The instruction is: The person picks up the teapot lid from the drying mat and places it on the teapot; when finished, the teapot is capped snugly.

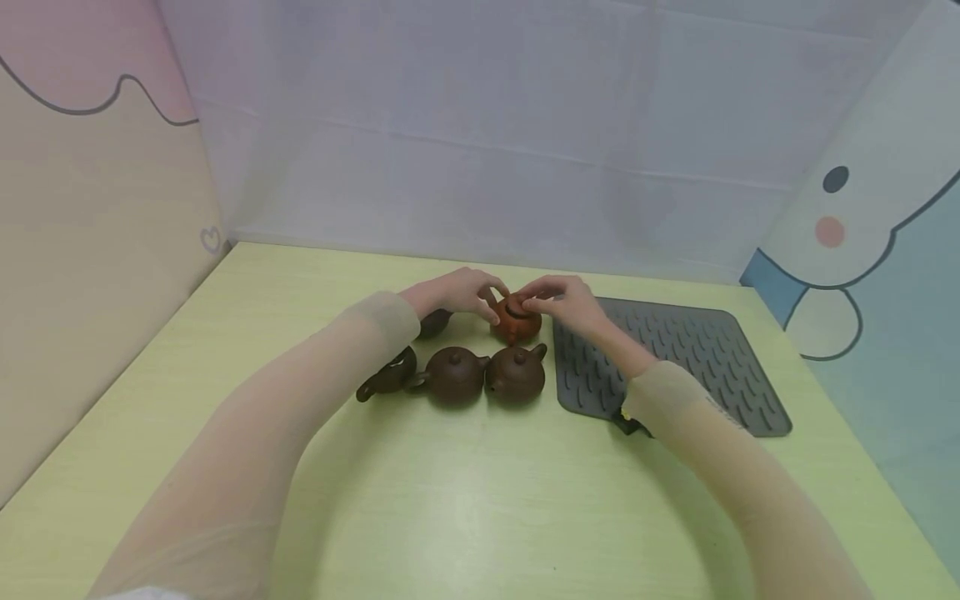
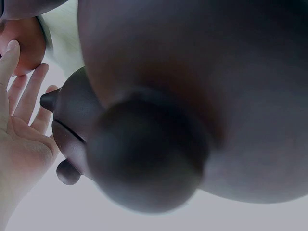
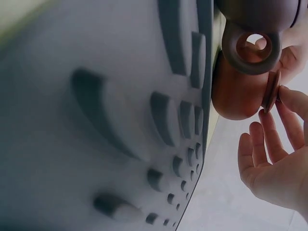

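A reddish-brown teapot (image 1: 515, 323) stands at the back of a group of teapots. My left hand (image 1: 467, 293) holds its left side, thumb on the body in the left wrist view. With thumb and fingertips, my right hand (image 1: 570, 307) pinches its lid (image 3: 272, 91), which sits tilted with a dark gap at the rim. Two dark brown teapots, one (image 1: 454, 377) and another (image 1: 516, 375), stand in front, lids on. Left of them is a further dark teapot (image 1: 393, 375), partly behind my left sleeve. One more dark teapot (image 1: 433, 323) is mostly hidden by my left wrist.
A grey ridged mat (image 1: 675, 350) lies to the right, partly under my right forearm. By its front edge is a small black object (image 1: 627, 422) with a yellow spot, half hidden by the sleeve. A white cloth wall (image 1: 480, 133) rises behind the pale yellow table (image 1: 465, 500).
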`<state>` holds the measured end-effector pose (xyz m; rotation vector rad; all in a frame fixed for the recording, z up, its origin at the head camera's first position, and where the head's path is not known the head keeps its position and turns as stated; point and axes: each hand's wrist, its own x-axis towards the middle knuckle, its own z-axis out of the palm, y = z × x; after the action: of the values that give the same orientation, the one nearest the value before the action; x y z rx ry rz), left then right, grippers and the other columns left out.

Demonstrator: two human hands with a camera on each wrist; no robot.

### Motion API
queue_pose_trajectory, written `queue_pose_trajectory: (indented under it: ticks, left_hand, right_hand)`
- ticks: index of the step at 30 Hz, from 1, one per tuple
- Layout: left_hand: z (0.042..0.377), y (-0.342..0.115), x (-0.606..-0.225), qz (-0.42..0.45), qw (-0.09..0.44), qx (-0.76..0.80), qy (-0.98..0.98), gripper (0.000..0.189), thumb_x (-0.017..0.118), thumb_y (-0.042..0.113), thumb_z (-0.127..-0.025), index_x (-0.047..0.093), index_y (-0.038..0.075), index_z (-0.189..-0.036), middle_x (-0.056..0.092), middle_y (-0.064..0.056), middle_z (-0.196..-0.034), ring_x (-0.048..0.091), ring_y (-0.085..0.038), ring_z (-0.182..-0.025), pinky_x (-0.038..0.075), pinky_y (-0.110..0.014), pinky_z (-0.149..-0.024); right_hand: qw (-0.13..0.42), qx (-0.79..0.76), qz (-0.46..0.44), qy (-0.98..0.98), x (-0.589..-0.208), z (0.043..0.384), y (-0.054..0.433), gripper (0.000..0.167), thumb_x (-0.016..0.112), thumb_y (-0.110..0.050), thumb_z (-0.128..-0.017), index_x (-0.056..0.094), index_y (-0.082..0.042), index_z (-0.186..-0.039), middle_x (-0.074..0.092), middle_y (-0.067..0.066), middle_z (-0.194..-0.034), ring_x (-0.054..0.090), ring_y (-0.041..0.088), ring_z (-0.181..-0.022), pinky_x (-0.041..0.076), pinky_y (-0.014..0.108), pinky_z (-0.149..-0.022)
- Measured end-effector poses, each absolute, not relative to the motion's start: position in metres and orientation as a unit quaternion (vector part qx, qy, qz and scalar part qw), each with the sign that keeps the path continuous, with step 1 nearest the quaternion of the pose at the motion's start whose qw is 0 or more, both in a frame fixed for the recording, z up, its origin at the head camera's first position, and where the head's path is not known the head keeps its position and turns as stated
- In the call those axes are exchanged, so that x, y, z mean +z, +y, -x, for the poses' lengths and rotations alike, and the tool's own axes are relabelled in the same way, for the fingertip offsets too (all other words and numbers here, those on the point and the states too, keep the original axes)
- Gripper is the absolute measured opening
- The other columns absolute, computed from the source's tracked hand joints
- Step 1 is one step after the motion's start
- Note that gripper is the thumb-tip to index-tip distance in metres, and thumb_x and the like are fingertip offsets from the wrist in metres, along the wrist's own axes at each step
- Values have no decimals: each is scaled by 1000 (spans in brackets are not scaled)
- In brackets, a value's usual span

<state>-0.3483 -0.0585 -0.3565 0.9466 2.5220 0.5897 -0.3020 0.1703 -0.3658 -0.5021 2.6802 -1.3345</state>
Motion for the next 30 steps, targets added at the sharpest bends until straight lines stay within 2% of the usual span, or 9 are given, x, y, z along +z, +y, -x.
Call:
queue_pose_trajectory:
  ticks: [7, 11, 16, 30]
  left_hand:
    - [347, -57, -356, -335, 190, 210, 898, 55, 74, 25, -89, 54, 13, -139, 71, -10, -124, 60, -26, -127, 43, -41, -112]
    - [347, -57, -357, -336, 188, 209, 899, 55, 73, 26, -89, 54, 14, -139, 71, -9, -124, 60, -26, -127, 42, -42, -113]
    - [348, -57, -357, -335, 183, 203, 902, 55, 73, 26, -90, 54, 14, -139, 71, -9, -124, 60, -26, -127, 43, -42, -112]
    - [353, -61, -361, -336, 181, 203, 902, 55, 74, 28, -89, 55, 14, -139, 72, -8, -123, 61, -27, -126, 43, -42, -111]
  right_hand:
    - [50, -413, 152, 896, -371, 302, 168, 23, 69, -31, -93, 74, -19, -113, 67, 4, -125, 57, 25, -116, 47, 51, -99]
    - [47, -396, 147, 905, -371, 302, 167, 26, 69, -31, -93, 74, -18, -116, 63, 6, -130, 58, 26, -110, 52, 44, -88]
    - [40, -389, 155, 907, -371, 302, 167, 27, 69, -30, -93, 74, -18, -117, 62, 7, -128, 60, 26, -100, 54, 37, -78]
    - [32, -392, 159, 906, -377, 304, 164, 27, 68, -29, -94, 73, -18, -118, 62, 8, -127, 60, 29, -106, 54, 43, -82]
